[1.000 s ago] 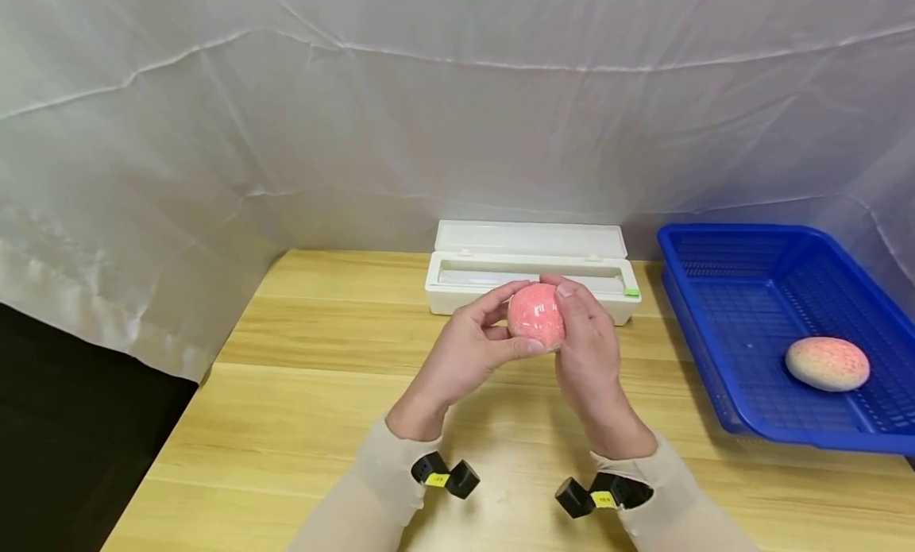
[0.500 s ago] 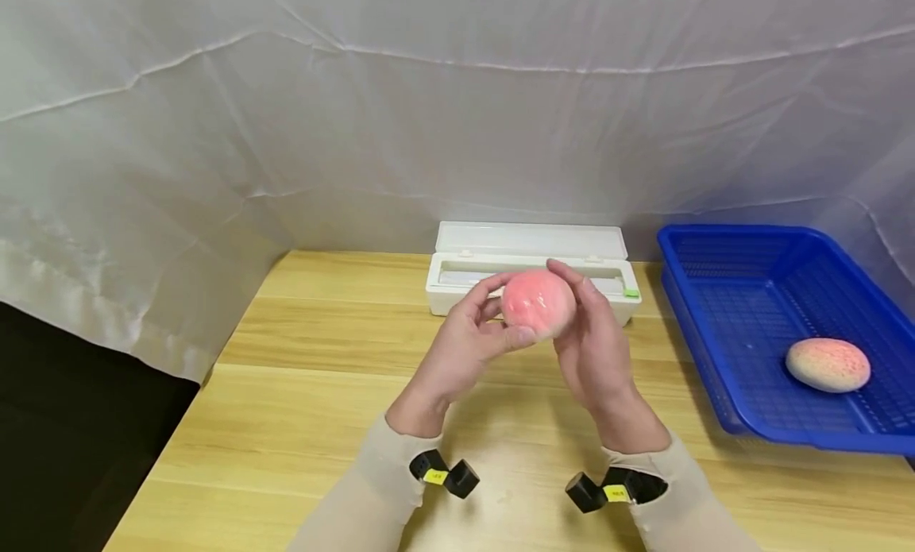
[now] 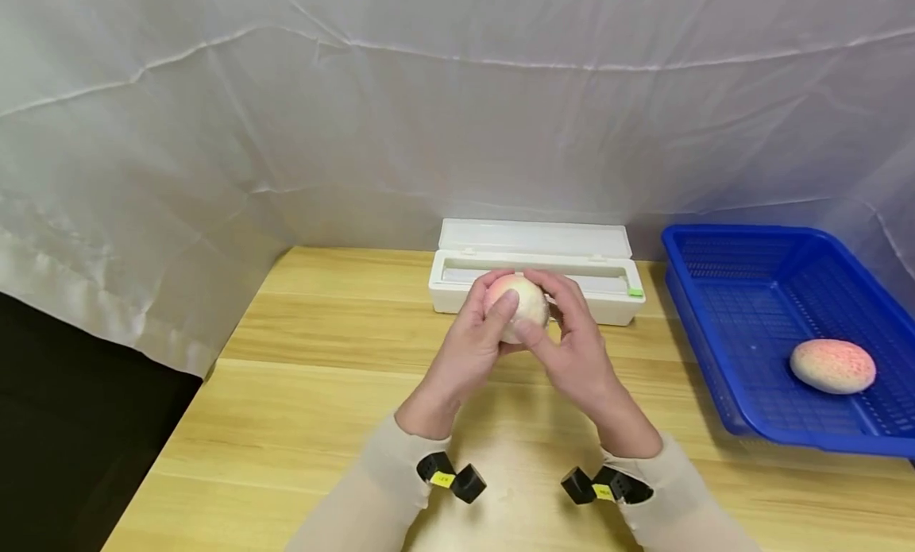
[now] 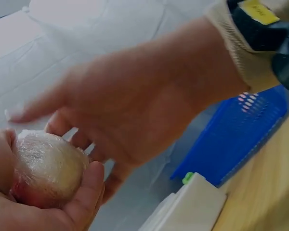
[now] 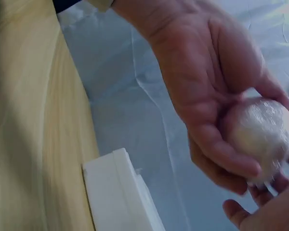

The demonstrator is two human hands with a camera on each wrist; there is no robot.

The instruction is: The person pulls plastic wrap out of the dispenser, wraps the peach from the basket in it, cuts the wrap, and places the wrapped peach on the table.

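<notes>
A pink and cream peach [image 3: 530, 298] is wrapped in shiny clear cling film, held above the table in front of me. My left hand [image 3: 468, 353] grips it from the left, fingers curled around it and thumb on top. In the right wrist view, crinkled film gathers on the peach [image 5: 265, 130] at the side towards my right hand. My right hand [image 3: 579, 361] is at its right side. The left wrist view shows this hand [image 4: 130, 106] blurred, its thumb extended off the peach and its loosely bent fingers beside the film.
Behind my hands stands a white cling film box [image 3: 608, 310], lid up, roll inside, green cutter at its right end. To the right, a blue plastic basket [image 3: 704, 337] holds another peach [image 3: 832, 365]. A pale cloth [image 3: 457, 139] hangs behind the wooden table [image 3: 314, 393].
Between my hands the peach has turned, its pink side giving way to the cream, film-gathered side. My right hand opened away from it, then came back with its thumb over the near side.
</notes>
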